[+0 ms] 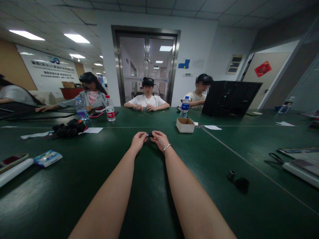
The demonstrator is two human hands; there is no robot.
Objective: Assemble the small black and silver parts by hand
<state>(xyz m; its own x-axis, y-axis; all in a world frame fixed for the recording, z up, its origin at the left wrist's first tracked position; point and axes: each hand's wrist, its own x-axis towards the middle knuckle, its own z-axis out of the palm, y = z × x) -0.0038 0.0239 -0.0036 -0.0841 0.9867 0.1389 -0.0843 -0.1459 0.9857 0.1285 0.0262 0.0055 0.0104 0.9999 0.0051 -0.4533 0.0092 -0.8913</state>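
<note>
One small dark piece [150,135] between left fingers [143,134], right fingers [155,134]; both pinch it.

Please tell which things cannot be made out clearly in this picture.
- Head view: the small dark object; fingers of the left hand and right hand cover its ends, and it is too small to identify.
- Head view: the bottom of the box, hidden by its near wall.
- Head view: the phone, cut off by the left edge.
</note>
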